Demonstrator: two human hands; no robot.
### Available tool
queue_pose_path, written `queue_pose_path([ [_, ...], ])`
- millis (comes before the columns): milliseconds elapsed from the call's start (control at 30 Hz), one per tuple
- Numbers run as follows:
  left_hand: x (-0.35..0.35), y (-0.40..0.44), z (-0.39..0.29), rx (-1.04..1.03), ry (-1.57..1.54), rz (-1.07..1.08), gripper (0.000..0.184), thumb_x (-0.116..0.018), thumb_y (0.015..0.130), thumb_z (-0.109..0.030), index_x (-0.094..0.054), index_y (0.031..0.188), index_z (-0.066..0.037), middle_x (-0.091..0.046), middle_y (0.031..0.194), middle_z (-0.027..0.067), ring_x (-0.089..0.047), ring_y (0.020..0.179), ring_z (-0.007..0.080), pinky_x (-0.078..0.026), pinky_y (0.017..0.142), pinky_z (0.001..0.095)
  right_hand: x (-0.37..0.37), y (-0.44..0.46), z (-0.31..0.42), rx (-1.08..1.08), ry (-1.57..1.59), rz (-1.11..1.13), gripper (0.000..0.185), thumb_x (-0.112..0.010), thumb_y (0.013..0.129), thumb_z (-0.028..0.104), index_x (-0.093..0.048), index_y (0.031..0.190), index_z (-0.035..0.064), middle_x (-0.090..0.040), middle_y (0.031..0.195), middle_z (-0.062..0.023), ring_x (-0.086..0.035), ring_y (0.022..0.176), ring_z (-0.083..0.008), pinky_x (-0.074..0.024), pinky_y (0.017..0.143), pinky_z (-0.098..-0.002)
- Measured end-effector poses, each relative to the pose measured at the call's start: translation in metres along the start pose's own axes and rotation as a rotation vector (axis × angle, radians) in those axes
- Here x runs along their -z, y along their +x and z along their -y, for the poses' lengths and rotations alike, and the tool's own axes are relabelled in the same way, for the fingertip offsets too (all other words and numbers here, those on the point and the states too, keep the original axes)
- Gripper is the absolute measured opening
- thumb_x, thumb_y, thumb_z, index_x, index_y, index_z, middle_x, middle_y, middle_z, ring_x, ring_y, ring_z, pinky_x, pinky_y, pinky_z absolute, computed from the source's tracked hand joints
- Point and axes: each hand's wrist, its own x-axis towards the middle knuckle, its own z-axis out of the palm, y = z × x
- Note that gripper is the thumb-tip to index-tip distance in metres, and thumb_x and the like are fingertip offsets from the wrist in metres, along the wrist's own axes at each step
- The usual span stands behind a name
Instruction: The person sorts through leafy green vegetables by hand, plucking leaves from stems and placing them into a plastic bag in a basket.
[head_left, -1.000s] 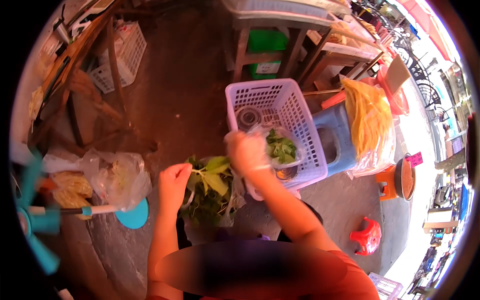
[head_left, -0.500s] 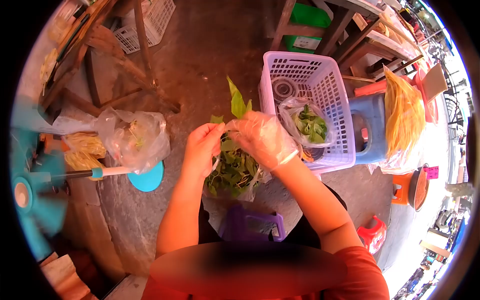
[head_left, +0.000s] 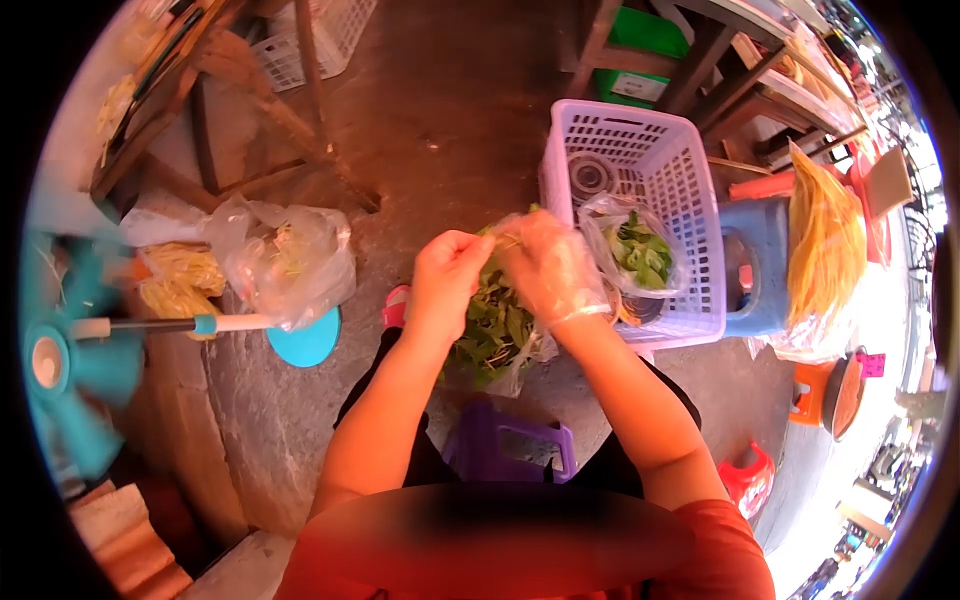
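Observation:
My left hand [head_left: 448, 275] is bare, its thumb and fingers pinched together above a bag of leafy greens [head_left: 492, 325]. Close beside it, my right hand [head_left: 548, 265] wears a clear plastic glove, with its fingers curled round a bit of green leaf. The stem between the two hands is mostly hidden. Right of my hands stands a lilac plastic basket [head_left: 712, 240]. Inside it are a bag of picked green leaves [head_left: 640, 250] and a round clear container [head_left: 592, 175].
A blue stool [head_left: 760, 250] with a bag of yellow strips [head_left: 825, 235] stands right of the basket. On the left are a teal fan [head_left: 48, 362] and a plastic bag [head_left: 285, 260]. A purple stool [head_left: 480, 440] is below, a red stool [head_left: 748, 480] lower right.
My right hand has come back from the basket to my left hand. The upright leafy sprig between them no longer stands up. The view has shifted, so the basket appears further right.

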Motion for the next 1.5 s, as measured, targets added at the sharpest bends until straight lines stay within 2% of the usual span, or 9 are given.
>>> queue_pose_path([
  [67,0.005,-0.008,-0.014,-0.01,0.003,-0.058,0.016,-0.065,0.086,-0.018,-0.057,0.08,-0.004,-0.042,0.057,-0.0068,-0.034,0.047,0.0025,-0.026,0.043,0.0196,0.002,0.011,-0.022,-0.28,-0.383,-0.032,0.016,-0.058,0.082,0.018,-0.065,0.087,0.0046,-0.061,0.081,-0.0196,-0.061,0.078,-0.036,-0.0489,0.07,-0.043],
  [200,0.062,-0.001,-0.041,-0.151,-0.074,-0.26,0.016,-0.062,0.088,-0.019,-0.056,0.08,-0.007,-0.043,0.053,-0.0035,-0.041,0.045,0.0077,-0.033,0.044,0.0222,0.032,0.03,-0.06,-0.025,-0.116,-0.254,0.013,-0.059,0.082,0.015,-0.063,0.085,0.0019,-0.061,0.08,-0.0206,-0.06,0.074,-0.0368,-0.0473,0.068,-0.0421],
  [367,0.248,0.062,-0.05,-0.102,-0.327,-0.709,0.019,-0.056,0.089,-0.025,-0.057,0.086,-0.006,-0.052,0.066,0.003,-0.051,0.059,0.0162,-0.044,0.052,0.0339,0.036,0.026,-0.07,-0.407,0.415,-0.241,0.02,-0.057,0.086,0.021,-0.061,0.091,0.0019,-0.059,0.083,-0.007,-0.053,0.077,-0.0189,-0.0426,0.072,-0.0314],
  [567,0.308,0.108,-0.015,-0.301,0.451,-1.07,0.031,-0.062,0.083,-0.012,-0.054,0.109,0.003,-0.059,0.105,0.0126,-0.057,0.098,0.023,-0.044,0.089,0.0343,0.055,0.021,-0.066,-0.461,0.652,-0.188,0.024,-0.051,0.087,0.026,-0.061,0.094,0.0053,-0.056,0.083,-0.0001,-0.047,0.078,-0.0108,-0.0378,0.072,-0.0232],
  [867,0.046,0.015,0.072,-0.608,1.397,0.798,0.009,-0.058,0.077,-0.009,-0.063,0.083,-0.005,-0.059,0.08,0.0069,-0.054,0.091,0.0231,-0.045,0.075,0.0349,0.085,0.025,-0.067,-0.357,0.54,-0.329,0.026,-0.062,0.086,0.026,-0.062,0.099,0.0043,-0.059,0.088,-0.0025,-0.054,0.081,-0.0102,-0.0449,0.071,-0.0252],
  [1067,0.083,0.05,0.124,-0.508,2.05,0.712,0.011,-0.063,0.07,-0.014,-0.067,0.077,-0.007,-0.06,0.083,0.0063,-0.051,0.092,0.0213,-0.037,0.081,0.0321,0.097,0.023,-0.07,-0.453,0.705,-0.239,0.017,-0.066,0.085,0.025,-0.061,0.088,0.0085,-0.055,0.078,0.0032,-0.05,0.069,-0.0054,-0.0417,0.06,-0.0209],
  [1267,0.057,0.003,0.029,-0.248,1.184,0.319,0.01,-0.067,0.077,-0.013,-0.064,0.084,-0.007,-0.063,0.084,0.0038,-0.055,0.078,0.0153,-0.042,0.067,0.0305,0.11,0.015,-0.053,-0.454,0.771,-0.185,0.016,-0.064,0.079,0.018,-0.052,0.071,0.0093,-0.048,0.068,0.0041,-0.043,0.062,-0.0067,-0.0367,0.056,-0.022],
  [1300,0.038,-0.006,-0.004,0.193,1.126,0.31,0.011,-0.059,0.083,-0.009,-0.061,0.091,-0.003,-0.065,0.086,0.0049,-0.054,0.065,0.0135,-0.044,0.061,0.0261,0.106,0.015,-0.055,-0.431,0.745,-0.149,0.014,-0.063,0.078,0.015,-0.052,0.071,0.0095,-0.048,0.067,0.0041,-0.043,0.062,-0.007,-0.0371,0.057,-0.0221],
  [1500,0.029,-0.011,0.004,0.054,0.254,0.205,0.018,-0.053,0.085,-0.007,-0.053,0.099,0.002,-0.063,0.086,0.0077,-0.064,0.074,0.0166,-0.05,0.072,0.0283,0.058,-0.003,-0.043,-0.197,0.501,0.252,0.026,-0.062,0.079,0.008,-0.058,0.104,0.007,-0.059,0.087,-0.0007,-0.053,0.081,-0.01,-0.0458,0.074,-0.0258],
])
